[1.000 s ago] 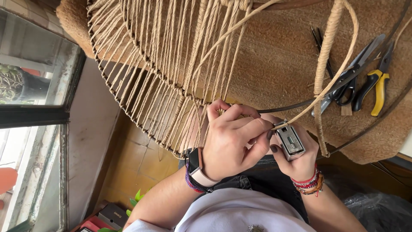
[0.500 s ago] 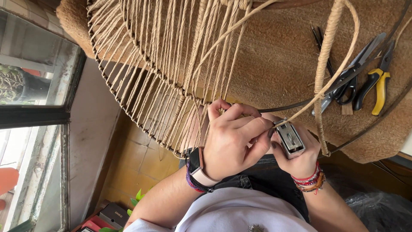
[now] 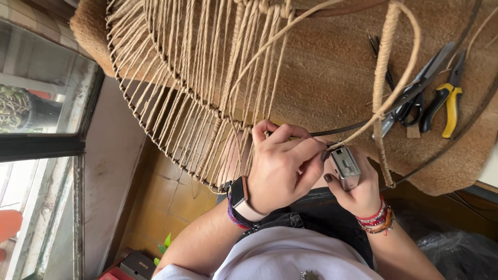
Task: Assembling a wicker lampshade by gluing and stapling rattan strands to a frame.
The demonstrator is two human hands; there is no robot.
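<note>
Jute cord (image 3: 363, 129) seemingly touching lighter (image 3: 346, 167).

At frame centre we see the left hand (image 3: 282, 166) just left of the right hand (image 3: 355, 186), which holds the lighter (image 3: 346, 167). The frame (image 3: 171, 98) fills the upper left. Scissors (image 3: 415, 96) and pliers (image 3: 446, 101) lie upper right on the mat (image 3: 332, 67).

A dark smartwatch (image 3: 239, 193) with a pale strap sits at lower centre, its small rectangular screen unlit. At the bottom left edge lie a dark box (image 3: 138, 264) and a red package (image 3: 110, 275).
</note>
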